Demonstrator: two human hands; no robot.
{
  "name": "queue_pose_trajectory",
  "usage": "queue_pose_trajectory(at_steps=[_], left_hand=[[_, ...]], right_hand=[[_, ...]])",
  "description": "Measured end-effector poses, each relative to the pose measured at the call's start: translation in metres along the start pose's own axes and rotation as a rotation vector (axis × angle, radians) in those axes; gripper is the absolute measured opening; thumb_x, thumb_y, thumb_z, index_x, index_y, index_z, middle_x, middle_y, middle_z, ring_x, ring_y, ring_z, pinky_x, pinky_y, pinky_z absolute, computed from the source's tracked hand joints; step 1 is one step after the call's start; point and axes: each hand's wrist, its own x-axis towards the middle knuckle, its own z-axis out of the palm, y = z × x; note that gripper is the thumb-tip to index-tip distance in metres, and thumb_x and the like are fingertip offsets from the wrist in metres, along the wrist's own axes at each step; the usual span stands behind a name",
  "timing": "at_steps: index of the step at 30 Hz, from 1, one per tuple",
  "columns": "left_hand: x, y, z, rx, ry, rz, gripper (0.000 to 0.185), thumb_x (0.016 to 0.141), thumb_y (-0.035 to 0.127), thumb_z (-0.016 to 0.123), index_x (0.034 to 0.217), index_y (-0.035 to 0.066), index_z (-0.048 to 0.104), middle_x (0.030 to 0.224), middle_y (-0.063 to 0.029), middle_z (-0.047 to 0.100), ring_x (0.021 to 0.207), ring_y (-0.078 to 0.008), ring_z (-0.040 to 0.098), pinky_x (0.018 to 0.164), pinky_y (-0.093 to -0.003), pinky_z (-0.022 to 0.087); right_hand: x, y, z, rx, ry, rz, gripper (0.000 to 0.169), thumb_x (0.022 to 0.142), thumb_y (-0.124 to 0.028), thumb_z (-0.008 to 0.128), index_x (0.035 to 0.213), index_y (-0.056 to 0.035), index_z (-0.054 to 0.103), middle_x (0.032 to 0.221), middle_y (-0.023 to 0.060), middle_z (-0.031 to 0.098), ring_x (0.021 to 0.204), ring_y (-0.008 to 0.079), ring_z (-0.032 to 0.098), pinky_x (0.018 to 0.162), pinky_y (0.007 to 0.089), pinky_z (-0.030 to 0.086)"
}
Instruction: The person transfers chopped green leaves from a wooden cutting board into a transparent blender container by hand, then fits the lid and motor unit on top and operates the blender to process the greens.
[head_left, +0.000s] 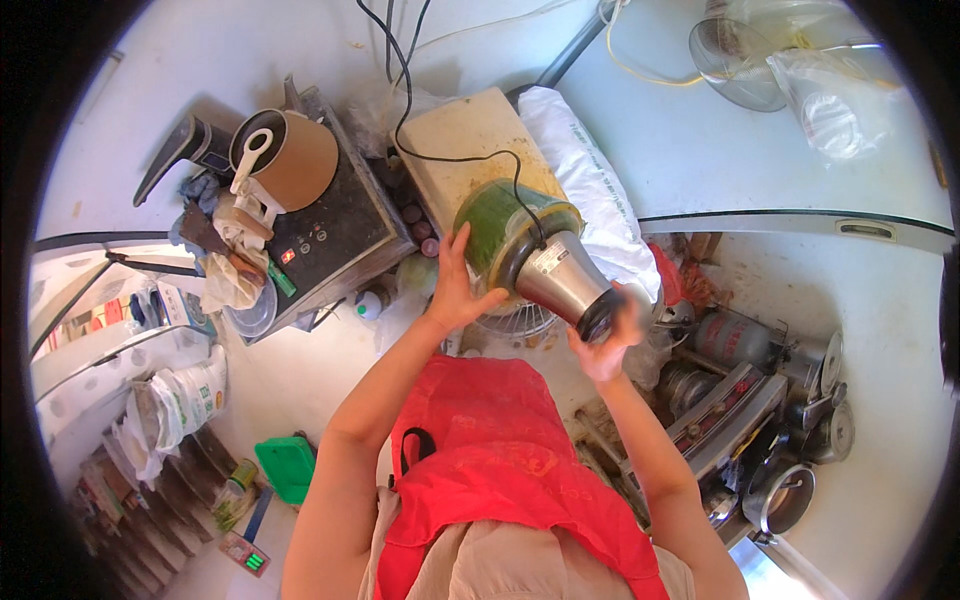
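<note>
An electric food grinder lies tilted in front of me, with a metal motor housing (564, 274) and a clear bowl (487, 225) holding something green. My left hand (457, 289) rests against the bowl's lower side with its fingers spread. My right hand (615, 337) is at the black end of the motor housing, its fingers around it; part of this hand is blurred. A black power cord (480, 158) runs from the grinder up past the wall. Behind the bowl is a stained, pale box-shaped top (465, 127).
On the left, a dark cooker top (337, 210) bears a brown pot (304, 161) and cloths (225, 225). A white sack (585, 180) leans behind the grinder. Pots (780, 495) and a gas stove (724, 424) stand at right. A green basin (286, 469) is lower left.
</note>
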Motion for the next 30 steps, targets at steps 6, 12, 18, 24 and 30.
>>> queue_pose_trajectory(at_steps=[6,12,18,24,30], left_hand=[[0.015,0.017,-0.001,-0.003,0.006,-0.067,0.113,0.073,0.058,0.077,0.154,0.003,0.019,0.146,-0.0294,0.028,0.137,-0.0433,0.031,0.115,-0.0489,0.026],[0.047,0.04,0.006,0.034,0.057,-0.224,0.105,0.076,0.05,0.078,0.154,0.008,0.023,0.137,-0.0308,0.036,0.129,-0.0444,0.04,0.11,-0.0473,0.034],[0.093,0.056,0.001,-0.049,0.037,-0.516,0.107,0.076,0.066,0.07,0.153,0.007,0.025,0.137,-0.0335,0.038,0.128,-0.0453,0.042,0.108,-0.0475,0.036],[0.137,0.061,-0.005,-0.147,-0.008,-0.749,0.111,0.074,0.073,0.066,0.155,0.01,0.024,0.141,-0.0335,0.037,0.133,-0.0444,0.04,0.109,-0.048,0.037],[0.154,0.03,-0.015,-0.346,-0.03,-0.784,0.112,0.075,0.074,0.065,0.156,0.013,0.018,0.147,-0.0308,0.032,0.137,-0.0411,0.037,0.11,-0.0476,0.035]], right_hand=[[0.014,0.012,0.007,0.112,0.094,-0.113,0.092,0.065,-0.016,0.088,0.138,0.0043,0.036,0.138,0.0256,0.043,0.124,0.0381,0.049,0.104,0.046,0.042],[0.059,0.007,0.01,0.058,0.085,0.275,0.079,0.076,-0.016,0.083,0.135,0.0023,0.035,0.134,0.0218,0.04,0.124,0.0316,0.044,0.108,0.0433,0.035],[0.146,0.008,0.023,0.129,0.111,0.344,0.064,0.079,-0.026,0.081,0.124,0.0016,0.044,0.109,0.019,0.058,0.1,0.0259,0.058,0.091,0.0383,0.047],[0.21,0.008,0.03,0.094,0.042,0.418,0.06,0.08,-0.039,0.079,0.114,-0.0026,0.046,0.094,0.023,0.066,0.087,0.0351,0.066,0.079,0.0411,0.051],[0.238,-0.001,0.043,0.101,-0.02,0.473,0.064,0.077,-0.045,0.079,0.113,-0.0026,0.047,0.096,0.0247,0.067,0.089,0.0382,0.067,0.078,0.0436,0.052]])
